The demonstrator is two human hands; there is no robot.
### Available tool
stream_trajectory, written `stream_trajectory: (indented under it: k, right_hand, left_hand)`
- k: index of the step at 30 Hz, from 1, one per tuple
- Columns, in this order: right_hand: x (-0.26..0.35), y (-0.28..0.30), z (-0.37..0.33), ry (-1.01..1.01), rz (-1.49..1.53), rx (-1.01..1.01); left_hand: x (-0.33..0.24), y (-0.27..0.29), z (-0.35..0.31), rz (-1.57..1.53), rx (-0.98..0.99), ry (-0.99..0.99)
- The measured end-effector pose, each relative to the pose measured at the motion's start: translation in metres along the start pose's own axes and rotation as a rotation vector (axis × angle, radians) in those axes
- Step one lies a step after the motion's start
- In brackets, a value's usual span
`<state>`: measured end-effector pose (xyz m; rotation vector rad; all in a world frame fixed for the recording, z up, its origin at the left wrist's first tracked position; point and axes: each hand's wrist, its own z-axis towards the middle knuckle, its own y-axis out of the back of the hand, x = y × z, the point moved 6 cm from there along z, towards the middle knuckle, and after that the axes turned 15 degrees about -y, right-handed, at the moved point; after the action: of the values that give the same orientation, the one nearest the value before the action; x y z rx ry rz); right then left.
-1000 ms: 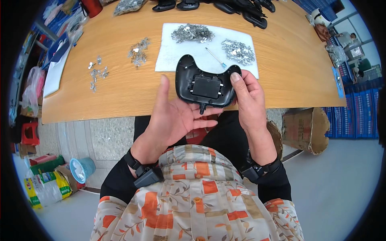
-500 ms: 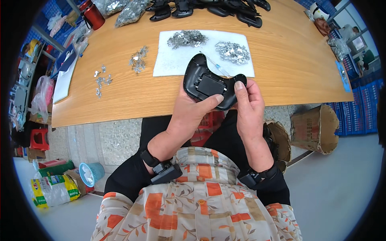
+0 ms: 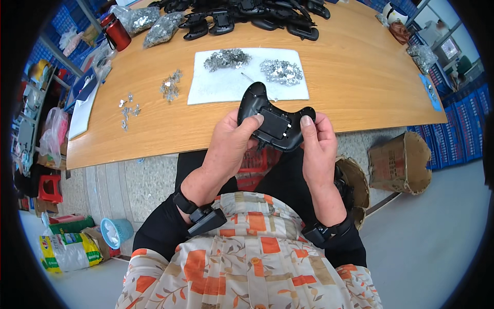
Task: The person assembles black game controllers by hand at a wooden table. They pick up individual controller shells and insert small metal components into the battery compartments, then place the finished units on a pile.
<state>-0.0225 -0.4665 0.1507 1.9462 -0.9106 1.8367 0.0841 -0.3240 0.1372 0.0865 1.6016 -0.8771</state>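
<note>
Between my hands, just off the table's near edge, is a black game controller shell [image 3: 293, 135] with a rectangular battery compartment in its middle. My left hand [image 3: 231, 138] grips its left part, the thumb lying on the compartment's left side. On the right grip, my right hand [image 3: 318, 141] holds with the thumb on top and the fingers curled behind. Beyond it lies a white foam sheet [image 3: 206, 92] bearing two heaps of small shiny metal pieces [image 3: 280, 72]. A thin screwdriver [image 3: 247, 77] rests on the sheet, partly hidden by the controller.
More black controller shells [image 3: 247, 13] are piled at the table's far side. Loose metal pieces [image 3: 170, 86] lie left of the sheet. A red flask [image 3: 116, 32] and bags of metal parts [image 3: 163, 31] stand far left. Cardboard bins [image 3: 399, 162] sit on the floor at right.
My left thumb has moved from the compartment's lower right edge to its left side. The controller sits slightly lower and is turned a little; the whole view has shifted.
</note>
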Motion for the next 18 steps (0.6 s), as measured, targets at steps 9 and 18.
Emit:
stream_trajectory:
  k: [9, 18]
  right_hand:
    - [0.012, 0.034, -0.001, 0.072, 0.004, -0.077]
    - [0.038, 0.166, -0.011, 0.038, 0.141, -0.115]
  left_hand:
    - [0.005, -0.037, 0.006, -0.012, 0.033, 0.084]
    - [0.007, -0.089, 0.022, 0.220, 0.246, -0.015]
